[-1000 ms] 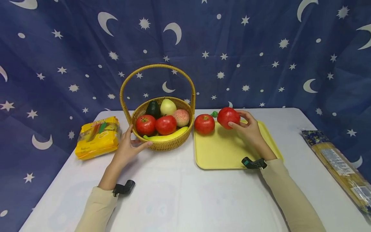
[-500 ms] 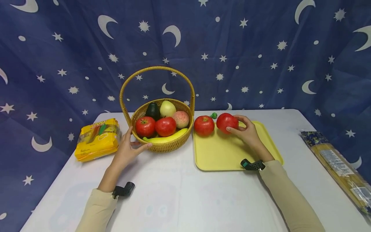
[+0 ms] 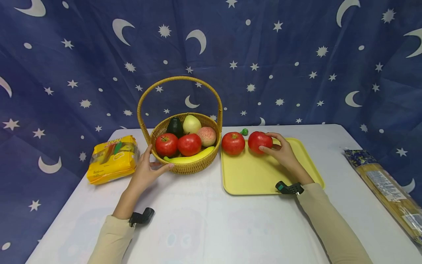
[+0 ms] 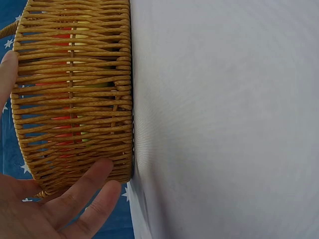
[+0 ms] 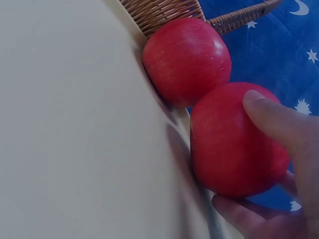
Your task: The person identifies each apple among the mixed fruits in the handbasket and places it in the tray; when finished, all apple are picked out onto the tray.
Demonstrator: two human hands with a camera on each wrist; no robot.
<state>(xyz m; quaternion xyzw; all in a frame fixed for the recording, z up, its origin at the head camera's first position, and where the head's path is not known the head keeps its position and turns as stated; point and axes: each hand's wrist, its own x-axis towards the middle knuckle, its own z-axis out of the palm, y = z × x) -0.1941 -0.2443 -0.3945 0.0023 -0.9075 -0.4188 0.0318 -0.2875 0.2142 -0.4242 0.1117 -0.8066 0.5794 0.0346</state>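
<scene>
My right hand (image 3: 280, 150) holds a red apple (image 3: 259, 142) over the back of the yellow tray (image 3: 250, 179), thumb on one side and fingers round the other. In the right wrist view this apple (image 5: 237, 144) appears against or very close to a second red apple (image 5: 187, 62). That second apple sits at the tray's back left corner. My left hand (image 3: 145, 170) rests against the left side of the wicker basket (image 3: 189, 168), its fingers spread and fairly straight along the weave. Inside the basket lie two red fruits (image 3: 189, 144), a banana (image 3: 192, 157), an avocado (image 3: 175, 126), a pear (image 3: 191, 124) and a peach (image 3: 207, 136).
A yellow packet (image 3: 113, 160) lies left of the basket. Along the right table edge is a long clear-wrapped package (image 3: 385, 187). A small green piece (image 3: 244, 132) sits behind the tray. A dark blue curtain (image 3: 237, 91) hangs behind the white table (image 3: 211, 227).
My right hand has lowered the apple slightly toward the tray, beside the other apple. The left hand stays at the basket.
</scene>
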